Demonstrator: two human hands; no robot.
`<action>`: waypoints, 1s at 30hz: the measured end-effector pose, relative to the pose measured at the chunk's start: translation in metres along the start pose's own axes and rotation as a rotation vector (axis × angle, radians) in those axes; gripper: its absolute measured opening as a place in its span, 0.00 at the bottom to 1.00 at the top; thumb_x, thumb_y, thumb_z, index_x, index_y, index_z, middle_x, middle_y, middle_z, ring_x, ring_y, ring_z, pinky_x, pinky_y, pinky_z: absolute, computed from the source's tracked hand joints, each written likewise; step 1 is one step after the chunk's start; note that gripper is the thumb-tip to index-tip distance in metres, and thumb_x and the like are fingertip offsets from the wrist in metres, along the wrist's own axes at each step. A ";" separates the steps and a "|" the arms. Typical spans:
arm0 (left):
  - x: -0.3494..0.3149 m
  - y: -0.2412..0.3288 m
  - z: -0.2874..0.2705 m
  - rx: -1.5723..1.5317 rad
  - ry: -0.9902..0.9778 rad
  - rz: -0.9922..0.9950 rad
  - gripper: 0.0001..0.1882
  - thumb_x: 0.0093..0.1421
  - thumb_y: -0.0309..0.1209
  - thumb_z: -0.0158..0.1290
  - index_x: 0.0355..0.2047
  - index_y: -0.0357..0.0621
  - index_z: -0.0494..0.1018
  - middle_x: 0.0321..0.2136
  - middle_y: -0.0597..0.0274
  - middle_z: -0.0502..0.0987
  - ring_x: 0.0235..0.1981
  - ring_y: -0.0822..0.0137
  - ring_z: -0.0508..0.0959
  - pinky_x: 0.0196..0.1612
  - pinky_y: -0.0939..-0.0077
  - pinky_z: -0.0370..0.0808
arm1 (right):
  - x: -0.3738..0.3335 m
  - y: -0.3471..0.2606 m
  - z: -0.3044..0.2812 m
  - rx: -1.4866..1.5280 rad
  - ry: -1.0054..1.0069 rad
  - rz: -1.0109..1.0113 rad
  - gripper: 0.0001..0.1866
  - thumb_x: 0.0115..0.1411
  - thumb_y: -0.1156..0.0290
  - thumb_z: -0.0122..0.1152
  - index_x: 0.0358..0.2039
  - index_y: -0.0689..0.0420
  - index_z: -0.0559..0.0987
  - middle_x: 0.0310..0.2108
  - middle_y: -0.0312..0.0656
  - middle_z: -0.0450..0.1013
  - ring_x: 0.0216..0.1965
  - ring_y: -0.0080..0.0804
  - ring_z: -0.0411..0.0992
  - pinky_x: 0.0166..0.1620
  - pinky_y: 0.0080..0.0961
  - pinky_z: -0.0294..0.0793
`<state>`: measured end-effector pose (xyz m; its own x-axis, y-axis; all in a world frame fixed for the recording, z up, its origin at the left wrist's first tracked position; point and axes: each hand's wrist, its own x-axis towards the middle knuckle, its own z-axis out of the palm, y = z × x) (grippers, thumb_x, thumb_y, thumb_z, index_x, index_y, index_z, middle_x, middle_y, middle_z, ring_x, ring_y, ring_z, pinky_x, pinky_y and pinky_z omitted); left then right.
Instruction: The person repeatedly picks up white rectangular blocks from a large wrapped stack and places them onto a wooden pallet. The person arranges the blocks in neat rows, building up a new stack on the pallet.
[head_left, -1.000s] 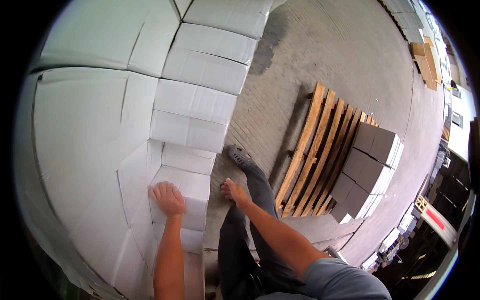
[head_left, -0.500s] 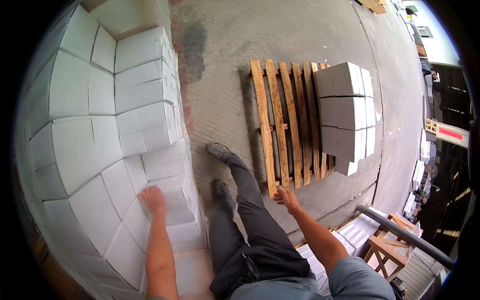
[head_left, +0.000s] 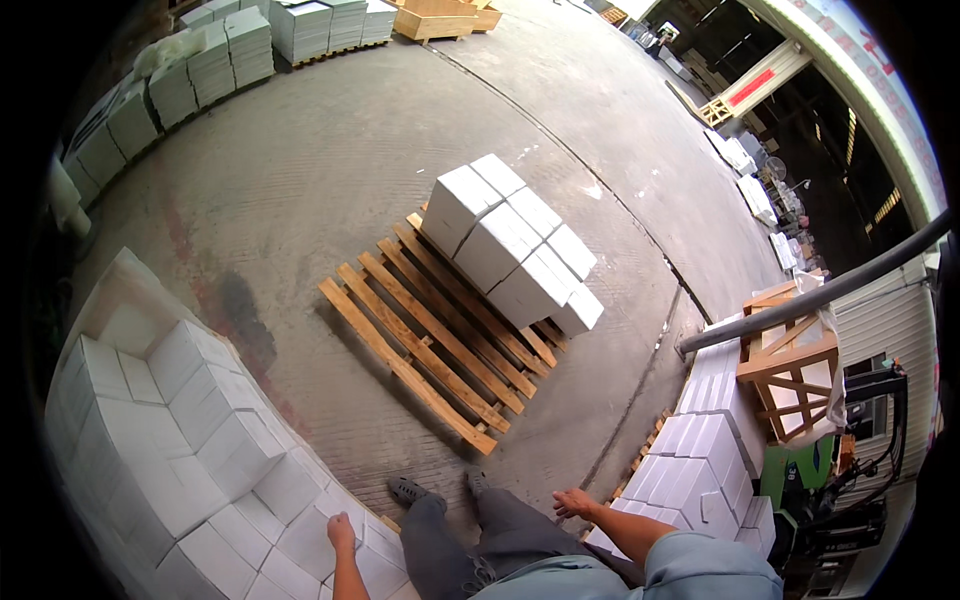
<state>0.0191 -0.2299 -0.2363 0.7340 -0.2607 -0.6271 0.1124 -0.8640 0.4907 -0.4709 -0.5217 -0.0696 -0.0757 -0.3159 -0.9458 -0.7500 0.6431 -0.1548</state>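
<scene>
While the person turns away from the big stack (head_left: pixel 190 440) of white blocks, the view swings round. A second ago the stack filled most of the picture; now it sits low on the left, and the wooden pallet (head_left: pixel 430 345) lies in the middle of the floor (head_left: pixel 300 170).

The left hand (head_left: pixel 341 531) rests flat on a top block of the stack. It was on a block before too, so it has not let go of the stack. Its grip is wide, fingers spread, and it holds nothing.

The right hand (head_left: pixel 577 503) hangs in the air by the knee, near a second pile of blocks (head_left: pixel 700 450) on the right. A moment ago it was stretched out the same way. Its grip is wide too, and it is empty.

The pallet is only partly full. A row of white blocks (head_left: pixel 515 250) sits on its far end, and the near boards are bare. No block has left the stack in this short time. The feet (head_left: pixel 440 490) stand between the stack and the pallet, toes pointing at the pallet.

It looks like the person is between lifts, with both hands free.
</scene>
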 end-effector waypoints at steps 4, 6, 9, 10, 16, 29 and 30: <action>-0.032 0.026 0.030 0.028 -0.062 0.101 0.19 0.56 0.40 0.48 0.31 0.32 0.73 0.27 0.48 0.76 0.30 0.57 0.76 0.36 0.65 0.71 | 0.001 0.025 -0.019 0.121 0.011 -0.065 0.31 0.59 0.48 0.47 0.51 0.65 0.68 0.43 0.48 0.72 0.39 0.38 0.74 0.38 0.32 0.74; -0.010 -0.002 0.054 -0.037 -0.096 0.052 0.18 0.55 0.39 0.49 0.29 0.32 0.73 0.21 0.52 0.75 0.22 0.62 0.75 0.27 0.67 0.71 | 0.015 0.042 -0.031 0.176 -0.018 -0.130 0.32 0.59 0.48 0.47 0.51 0.65 0.68 0.42 0.50 0.72 0.39 0.38 0.74 0.38 0.32 0.74; -0.023 0.028 0.065 -0.158 -0.126 -0.001 0.16 0.53 0.38 0.48 0.27 0.33 0.72 0.17 0.57 0.72 0.16 0.65 0.72 0.18 0.69 0.67 | 0.013 0.072 -0.062 0.248 -0.039 -0.129 0.31 0.60 0.49 0.46 0.51 0.65 0.67 0.45 0.50 0.71 0.41 0.41 0.73 0.40 0.34 0.74; -0.028 0.037 0.068 -0.139 -0.129 0.013 0.16 0.53 0.38 0.48 0.26 0.34 0.71 0.16 0.57 0.71 0.15 0.65 0.72 0.17 0.69 0.66 | 0.018 0.089 -0.073 0.273 -0.040 -0.138 0.31 0.60 0.49 0.46 0.51 0.65 0.67 0.45 0.49 0.71 0.41 0.40 0.73 0.40 0.34 0.74; -0.102 0.075 0.120 -0.279 -0.097 -0.036 0.14 0.53 0.37 0.46 0.24 0.36 0.68 0.16 0.57 0.70 0.12 0.64 0.70 0.12 0.70 0.63 | 0.031 0.186 -0.155 0.408 -0.015 -0.134 0.28 0.60 0.51 0.47 0.48 0.64 0.69 0.41 0.47 0.73 0.36 0.39 0.74 0.36 0.32 0.75; -0.235 0.169 0.193 0.117 -0.277 0.040 0.16 0.54 0.40 0.47 0.31 0.36 0.71 0.20 0.54 0.71 0.17 0.60 0.73 0.16 0.67 0.65 | 0.042 0.287 -0.237 0.741 0.084 -0.081 0.28 0.60 0.52 0.46 0.50 0.65 0.67 0.44 0.49 0.72 0.39 0.41 0.74 0.40 0.36 0.74; -0.237 0.174 0.201 0.126 -0.282 0.059 0.16 0.54 0.40 0.47 0.32 0.36 0.71 0.20 0.54 0.71 0.17 0.60 0.73 0.16 0.67 0.65 | 0.035 0.293 -0.234 0.773 0.086 -0.053 0.28 0.60 0.52 0.47 0.50 0.65 0.67 0.44 0.49 0.72 0.38 0.41 0.74 0.40 0.36 0.74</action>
<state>-0.2700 -0.4050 -0.1239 0.5198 -0.4063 -0.7515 -0.0218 -0.8857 0.4638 -0.8471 -0.5077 -0.0814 -0.1269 -0.3921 -0.9111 -0.0855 0.9195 -0.3837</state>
